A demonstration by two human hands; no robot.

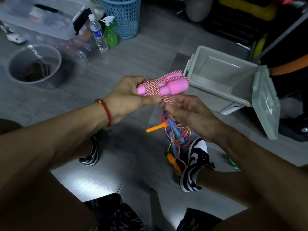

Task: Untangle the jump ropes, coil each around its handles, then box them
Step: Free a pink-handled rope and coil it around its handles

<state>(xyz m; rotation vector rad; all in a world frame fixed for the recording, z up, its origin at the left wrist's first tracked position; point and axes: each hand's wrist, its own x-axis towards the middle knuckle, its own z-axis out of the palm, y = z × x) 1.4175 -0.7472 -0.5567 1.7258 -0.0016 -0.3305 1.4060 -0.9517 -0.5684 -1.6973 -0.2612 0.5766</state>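
My left hand grips two pink handles held side by side, with a red-and-white braided rope wound several times round them. My right hand sits just below, its fingers curled round the loose strand of that rope as it runs down toward the floor. On the floor between my feet lies a tangle of thin coloured ropes with blue handles and orange handles. A grey plastic box stands open to the right, its lid hanging off the side.
My two black-and-white shoes flank the tangle. At the back left are a clear round tub, a clear storage bin, a water bottle, a green spray bottle and a blue mesh basket. Dark equipment fills the back right.
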